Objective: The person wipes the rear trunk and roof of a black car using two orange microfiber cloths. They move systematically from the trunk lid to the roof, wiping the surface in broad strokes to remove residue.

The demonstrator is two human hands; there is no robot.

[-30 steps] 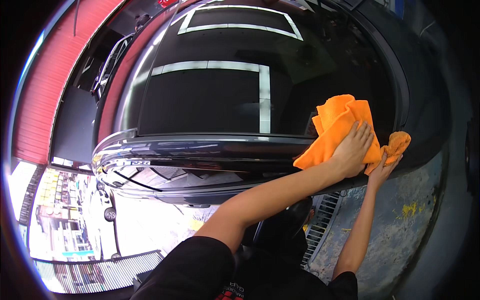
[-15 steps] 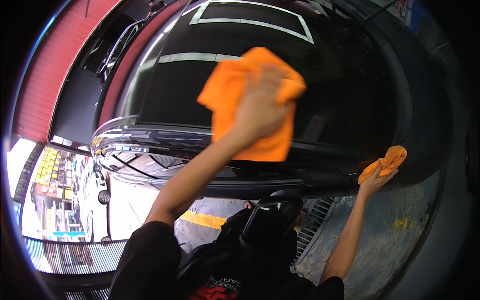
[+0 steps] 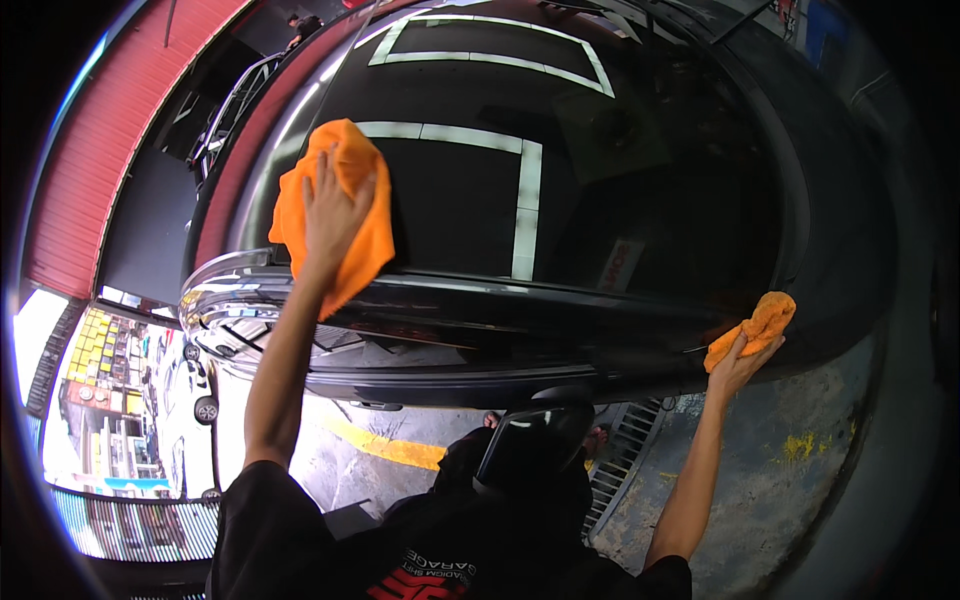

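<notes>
My left hand [image 3: 335, 215] presses an orange microfiber cloth [image 3: 365, 240] against the dark glossy windshield [image 3: 450, 210] of a black car, close to its left end. Its fingers are spread over the cloth, with some of the fabric bunched under them and a corner hanging over the pillar. Low on the right, my right hand [image 3: 738, 368] grips a second, crumpled orange cloth [image 3: 768, 318] by the car's front side. Between my arms, the black side mirror [image 3: 535, 440] stands out in front of my body.
White ceiling lights reflect in the glass. Below the car, the grey floor [image 3: 760, 480] has a metal drain grate [image 3: 622, 455] and a yellow stripe [image 3: 385, 443]. A white car [image 3: 190, 420] stands outside at left. A person [image 3: 300, 28] is at the far upper left.
My left hand has swept the cloth leftward across the windshield, from the middle to the left end. My right hand has shifted only slightly, still gripping its cloth.
</notes>
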